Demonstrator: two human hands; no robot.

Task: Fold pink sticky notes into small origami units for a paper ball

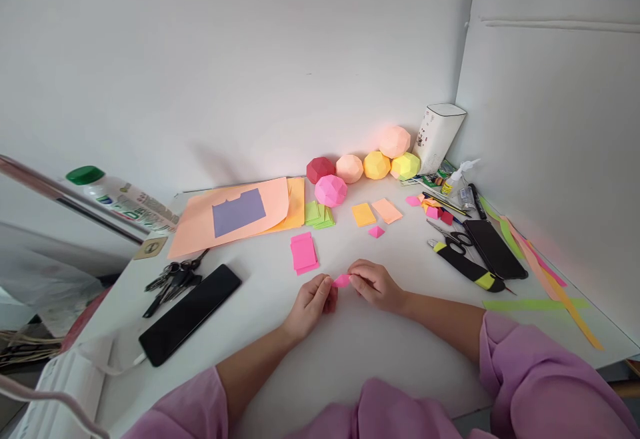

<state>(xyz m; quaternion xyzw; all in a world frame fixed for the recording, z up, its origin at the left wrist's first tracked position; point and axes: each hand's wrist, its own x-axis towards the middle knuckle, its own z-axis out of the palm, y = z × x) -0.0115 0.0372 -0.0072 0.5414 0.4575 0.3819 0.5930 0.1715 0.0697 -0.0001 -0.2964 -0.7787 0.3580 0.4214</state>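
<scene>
My left hand point(313, 302) and my right hand point(376, 284) meet over the white table point(320, 352), and both pinch a small folded pink paper piece point(342, 281) between their fingertips. The piece rests low, at or just above the tabletop. A stack of pink paper squares point(303, 252) lies just beyond my left hand. A small folded pink unit point(376, 231) sits beyond my right hand. Both sleeves are lilac.
Several paper polyhedra point(376, 165) line the back wall, one pink point(331, 190) in front. Green point(319, 215) and orange squares point(363, 214), large orange sheets point(235, 215), keys point(173, 280), a black phone point(190, 312), scissors point(453, 242), a second phone point(494, 247), glue point(455, 177), paper strips point(535, 304).
</scene>
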